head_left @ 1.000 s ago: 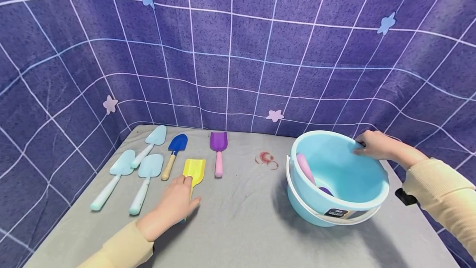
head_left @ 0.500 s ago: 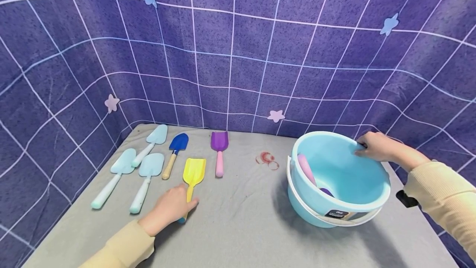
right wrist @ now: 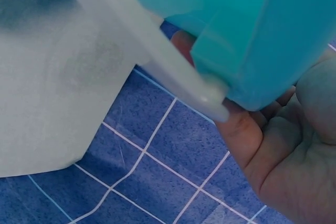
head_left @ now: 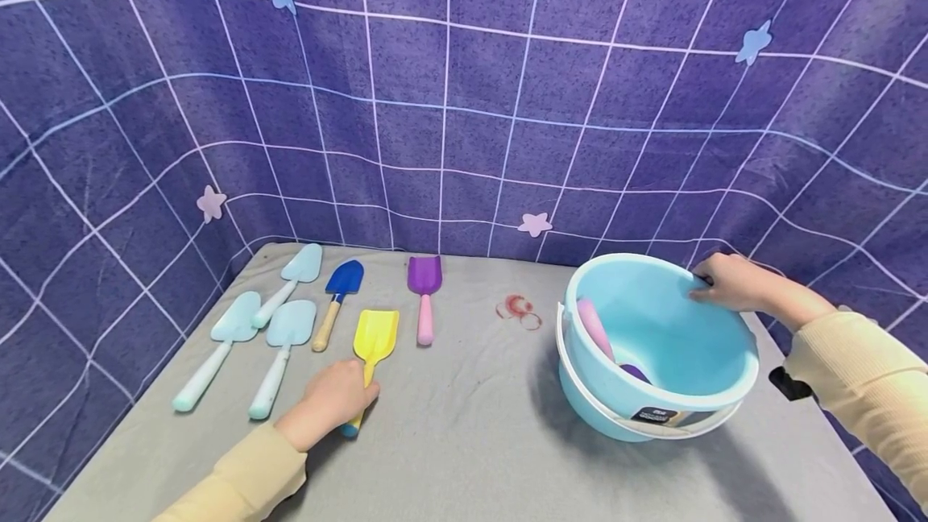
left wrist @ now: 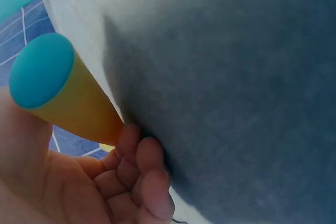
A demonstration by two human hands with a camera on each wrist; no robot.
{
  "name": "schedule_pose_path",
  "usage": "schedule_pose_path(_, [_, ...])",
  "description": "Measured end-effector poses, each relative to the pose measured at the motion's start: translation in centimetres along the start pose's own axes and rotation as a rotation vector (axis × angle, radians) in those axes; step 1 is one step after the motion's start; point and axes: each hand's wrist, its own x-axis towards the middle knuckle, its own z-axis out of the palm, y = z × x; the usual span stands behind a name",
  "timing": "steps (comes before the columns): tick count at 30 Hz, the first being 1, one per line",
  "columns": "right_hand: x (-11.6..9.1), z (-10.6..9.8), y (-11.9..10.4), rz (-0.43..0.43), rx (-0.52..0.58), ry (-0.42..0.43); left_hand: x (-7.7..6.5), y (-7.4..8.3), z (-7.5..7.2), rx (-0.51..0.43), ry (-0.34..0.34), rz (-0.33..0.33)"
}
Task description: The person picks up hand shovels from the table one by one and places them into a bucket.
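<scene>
In the head view my left hand (head_left: 335,395) grips the handle of a yellow toy shovel (head_left: 376,333), whose scoop points away toward the back. The handle's blue end (left wrist: 42,71) sticks out past the curled fingers in the left wrist view. Over on the right, my right hand (head_left: 739,287) holds the far right rim of a light blue bucket (head_left: 656,417), which leans with its mouth toward me. Inside lies a shovel with a pink handle (head_left: 594,329) and a purple part, mostly hidden by the wall. The bucket's white carrying handle (right wrist: 157,56) hangs down at its side.
Left of the yellow shovel lie several pale blue trowels (head_left: 292,322) and a dark blue trowel (head_left: 344,276) with a wooden handle. A purple scoop (head_left: 424,274) with a pink grip lies behind. The grey cloth (head_left: 464,441) carries a red stain (head_left: 518,308); a purple curtain (head_left: 478,127) surrounds it.
My left hand has slid back from the yellow shovel's neck down to its handle, and the fingers have curled round it. The right hand and the bucket stay in place.
</scene>
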Motion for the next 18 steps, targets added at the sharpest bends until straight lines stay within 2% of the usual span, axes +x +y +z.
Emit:
schedule_pose_path(6, [0.1, 0.0, -0.1, 0.000, 0.006, -0.004, -0.3, -0.1, -0.7, 0.002, -0.026, -0.005])
schedule_pose_path(11, [0.1, 0.0, 0.0, 0.007, 0.007, -0.013, -0.6, 0.0, -1.6, 0.016, -0.012, 0.002])
schedule_pose_path(18, [0.1, 0.0, 0.1, 0.010, 0.013, -0.020, -0.8, 0.3, -3.0, 0.089, -0.008, -0.022])
